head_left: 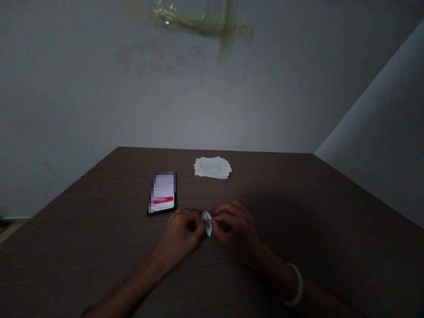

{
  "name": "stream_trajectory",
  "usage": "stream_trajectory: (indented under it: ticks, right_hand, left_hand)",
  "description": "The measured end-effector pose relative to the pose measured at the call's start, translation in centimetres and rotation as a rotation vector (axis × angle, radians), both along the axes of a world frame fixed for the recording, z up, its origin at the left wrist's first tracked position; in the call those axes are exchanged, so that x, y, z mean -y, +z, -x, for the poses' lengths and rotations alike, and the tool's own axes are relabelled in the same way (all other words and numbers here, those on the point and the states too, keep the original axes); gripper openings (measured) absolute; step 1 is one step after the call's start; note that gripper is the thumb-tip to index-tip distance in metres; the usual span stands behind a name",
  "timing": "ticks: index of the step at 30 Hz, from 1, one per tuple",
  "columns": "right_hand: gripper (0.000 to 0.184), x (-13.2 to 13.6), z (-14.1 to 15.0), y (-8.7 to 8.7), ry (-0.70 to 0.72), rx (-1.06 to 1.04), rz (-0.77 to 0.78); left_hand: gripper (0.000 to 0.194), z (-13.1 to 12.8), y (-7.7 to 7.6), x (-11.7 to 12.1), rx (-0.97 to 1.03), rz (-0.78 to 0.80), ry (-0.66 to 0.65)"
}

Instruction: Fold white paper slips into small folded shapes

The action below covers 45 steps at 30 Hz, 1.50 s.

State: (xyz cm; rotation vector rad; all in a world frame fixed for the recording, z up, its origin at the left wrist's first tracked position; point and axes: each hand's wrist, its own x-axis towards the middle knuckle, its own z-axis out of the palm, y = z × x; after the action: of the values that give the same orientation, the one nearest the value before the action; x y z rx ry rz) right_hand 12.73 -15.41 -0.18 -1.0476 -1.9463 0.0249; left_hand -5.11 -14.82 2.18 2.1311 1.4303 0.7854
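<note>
Between my two hands is a small piece of folded white paper (207, 223), with pointed ends at top and bottom and a gap along its middle. My left hand (183, 227) pinches its left side between thumb and forefinger. On the right side, the thumb and forefinger of my right hand (235, 225) pinch the paper too, with the other fingers curled loosely above. A pale beaded bracelet circles my right wrist. Both hands are low over the dark brown table (115, 247).
A phone (162, 192) with a lit screen lies just beyond my left hand. Farther back is a loose stack of printed paper slips (212, 167). The table meets a grey wall (212, 110) behind, and another wall borders its right side.
</note>
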Motion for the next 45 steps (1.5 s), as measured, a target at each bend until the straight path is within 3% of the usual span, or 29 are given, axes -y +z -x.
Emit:
stream_trajectory:
  ticks: [4,8,15,19,24,26,29,31,37,45]
  right_hand:
    - [0.002,0.2,0.0,0.5,0.048,0.008,0.0]
    - [0.01,0.3,-0.2,0.4,0.125,0.113,-0.032]
    - [0.009,0.3,-0.5,0.4,0.113,0.304,-0.043]
    - [0.011,0.1,-0.9,0.6,0.075,0.274,-0.037]
    - [0.012,-1.8,-4.0,1.0,-0.084,0.234,-0.012]
    - [0.013,-3.3,-6.2,1.5,-0.21,0.271,0.01]
    - [0.016,-6.1,-9.6,2.5,-0.453,0.432,0.182]
    - [0.02,-8.0,-11.5,2.9,-0.537,0.457,0.223]
    - [0.022,-11.8,-13.9,1.8,-0.647,0.511,0.339]
    - [0.027,-12.2,-13.9,1.7,-0.661,0.518,0.326]
  left_hand:
    - [0.032,0.4,-0.2,-0.2,0.113,0.109,0.082]
    - [0.035,0.6,-0.3,-0.5,0.24,0.166,0.154]
    - [0.034,0.5,0.2,-0.5,0.289,0.195,0.103]
    - [0.034,0.7,0.6,-0.4,0.174,0.146,0.06]
    - [0.028,0.9,0.5,-0.1,-0.023,0.04,0.041]
    - [0.025,1.0,0.1,-0.1,-0.069,-0.005,0.03]
    - [0.025,1.0,-0.4,-0.1,-0.108,-0.05,-0.043]
    - [0.025,1.0,-0.5,0.0,-0.129,-0.062,-0.076]
    - [0.025,1.0,-0.6,0.0,-0.167,-0.085,-0.111]
    - [0.025,1.1,-0.5,0.2,-0.202,-0.094,-0.133]
